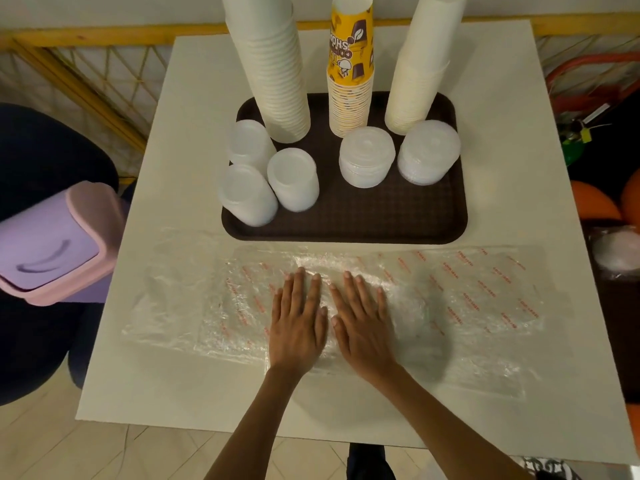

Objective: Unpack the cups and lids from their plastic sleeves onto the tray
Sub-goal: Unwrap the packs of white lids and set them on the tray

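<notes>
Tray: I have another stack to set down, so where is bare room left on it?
The tray is bare along its near edge, from the centre to the right corner, in front of the two wide lid stacks. Crowded: three cup stacks across the back, three narrow lid stacks at the left.

White table, pale tiled floor

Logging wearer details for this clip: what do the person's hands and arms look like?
The left hand and right hand are bare: no gloves, rings or wristbands show. The left forearm and right forearm are uncovered to the frame edge, no sleeve in view.
</notes>
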Demonstrator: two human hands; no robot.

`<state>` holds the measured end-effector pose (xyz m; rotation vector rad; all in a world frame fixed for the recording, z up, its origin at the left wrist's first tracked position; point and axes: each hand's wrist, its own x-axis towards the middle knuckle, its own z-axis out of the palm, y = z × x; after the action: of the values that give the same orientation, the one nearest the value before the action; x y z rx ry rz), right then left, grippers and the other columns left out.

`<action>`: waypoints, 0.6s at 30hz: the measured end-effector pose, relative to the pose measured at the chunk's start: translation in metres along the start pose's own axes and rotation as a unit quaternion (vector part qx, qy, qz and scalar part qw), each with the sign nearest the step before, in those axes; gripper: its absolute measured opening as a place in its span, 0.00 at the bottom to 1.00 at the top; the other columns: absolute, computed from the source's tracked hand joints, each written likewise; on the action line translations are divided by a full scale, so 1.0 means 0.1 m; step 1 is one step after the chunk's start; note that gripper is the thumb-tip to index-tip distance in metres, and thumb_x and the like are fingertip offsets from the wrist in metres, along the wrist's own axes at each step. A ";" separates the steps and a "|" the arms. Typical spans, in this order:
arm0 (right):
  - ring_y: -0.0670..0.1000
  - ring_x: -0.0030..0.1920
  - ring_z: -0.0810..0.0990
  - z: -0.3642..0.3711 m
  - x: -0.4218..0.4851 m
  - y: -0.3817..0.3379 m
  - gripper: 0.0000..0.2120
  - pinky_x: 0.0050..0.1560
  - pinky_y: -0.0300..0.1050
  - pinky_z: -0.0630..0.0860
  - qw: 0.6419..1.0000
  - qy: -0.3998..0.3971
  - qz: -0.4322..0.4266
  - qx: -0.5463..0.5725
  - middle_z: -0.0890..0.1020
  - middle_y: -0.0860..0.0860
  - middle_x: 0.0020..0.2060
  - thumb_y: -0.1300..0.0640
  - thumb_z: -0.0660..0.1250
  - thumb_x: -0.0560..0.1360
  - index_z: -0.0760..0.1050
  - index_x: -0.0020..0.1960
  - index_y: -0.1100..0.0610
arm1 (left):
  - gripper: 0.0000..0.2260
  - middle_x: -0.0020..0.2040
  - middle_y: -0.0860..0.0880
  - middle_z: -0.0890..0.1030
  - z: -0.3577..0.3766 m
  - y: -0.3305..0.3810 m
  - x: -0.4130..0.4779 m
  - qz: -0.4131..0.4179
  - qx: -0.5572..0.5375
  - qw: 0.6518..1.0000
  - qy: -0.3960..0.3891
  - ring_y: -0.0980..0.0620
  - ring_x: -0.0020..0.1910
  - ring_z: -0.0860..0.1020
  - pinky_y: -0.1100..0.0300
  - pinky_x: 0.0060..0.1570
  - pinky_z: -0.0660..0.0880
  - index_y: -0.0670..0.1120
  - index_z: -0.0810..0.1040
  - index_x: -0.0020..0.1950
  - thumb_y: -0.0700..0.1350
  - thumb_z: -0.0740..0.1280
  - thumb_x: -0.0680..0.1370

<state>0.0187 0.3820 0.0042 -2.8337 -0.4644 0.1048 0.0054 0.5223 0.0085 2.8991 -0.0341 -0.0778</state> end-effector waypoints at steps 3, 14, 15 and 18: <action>0.54 0.77 0.51 -0.03 -0.05 0.12 0.26 0.74 0.60 0.48 1.000 -0.012 -0.011 -0.004 0.56 0.53 0.77 0.44 0.46 0.80 0.59 0.76 0.50 | 0.25 0.78 0.44 0.54 -0.01 0.00 -0.01 -0.003 0.004 1.000 -0.009 0.45 0.77 0.52 0.48 0.74 0.51 0.47 0.57 0.77 0.54 0.47 0.82; 0.65 0.74 0.55 -0.21 -0.16 0.64 0.33 0.72 0.64 0.44 0.996 0.023 0.077 -0.046 0.60 0.61 0.74 0.36 0.47 0.77 0.53 0.77 0.51 | 0.28 0.78 0.42 0.54 -0.13 0.05 0.02 -0.009 0.013 0.999 -0.047 0.43 0.77 0.52 0.49 0.74 0.46 0.46 0.56 0.78 0.57 0.47 0.81; 0.65 0.73 0.55 -0.22 -0.16 0.64 0.32 0.72 0.63 0.43 0.996 0.016 0.076 -0.042 0.60 0.61 0.74 0.36 0.45 0.78 0.53 0.77 0.51 | 0.28 0.78 0.42 0.54 -0.13 0.06 0.02 -0.010 0.013 0.998 -0.053 0.42 0.77 0.53 0.48 0.74 0.47 0.46 0.56 0.78 0.57 0.47 0.81; 0.63 0.73 0.56 -0.30 -0.14 0.63 0.31 0.72 0.61 0.44 0.996 0.005 0.083 -0.013 0.61 0.61 0.73 0.38 0.40 0.79 0.57 0.75 0.52 | 0.28 0.76 0.40 0.59 -0.21 0.13 0.06 -0.026 0.009 0.997 -0.071 0.39 0.75 0.57 0.41 0.73 0.55 0.44 0.61 0.76 0.56 0.49 0.79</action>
<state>0.0278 0.3127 0.0165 -2.8938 -0.2301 0.1177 0.0119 0.5148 0.0316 2.9069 0.0147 -0.2951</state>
